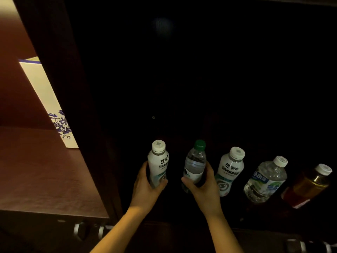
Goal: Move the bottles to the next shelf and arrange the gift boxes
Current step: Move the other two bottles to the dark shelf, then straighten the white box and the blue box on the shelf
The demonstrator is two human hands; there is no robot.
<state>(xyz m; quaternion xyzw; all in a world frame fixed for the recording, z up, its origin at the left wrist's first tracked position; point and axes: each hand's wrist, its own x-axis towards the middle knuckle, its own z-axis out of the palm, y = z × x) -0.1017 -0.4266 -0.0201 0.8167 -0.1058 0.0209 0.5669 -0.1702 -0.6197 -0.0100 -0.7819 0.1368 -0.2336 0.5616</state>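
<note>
Five bottles stand in a row in the dark compartment. The left hand (145, 187) is wrapped around the white bottle (158, 163) at the left end, fingers closed on its lower body. The right hand (204, 187) grips the green-capped bottle (195, 165) just beside it, thumb across the front and fingers clamped round the back. To their right, untouched, stand a second white bottle (230, 172), a clear water bottle (266, 179) and an amber bottle (310, 185) (this last one half lost in shadow). In the lit compartment to the left, past the dark divider (60, 88), a cream gift box (45, 92) with a blue floral print stands on the reddish shelf (36, 170), well apart from the bottles.
</note>
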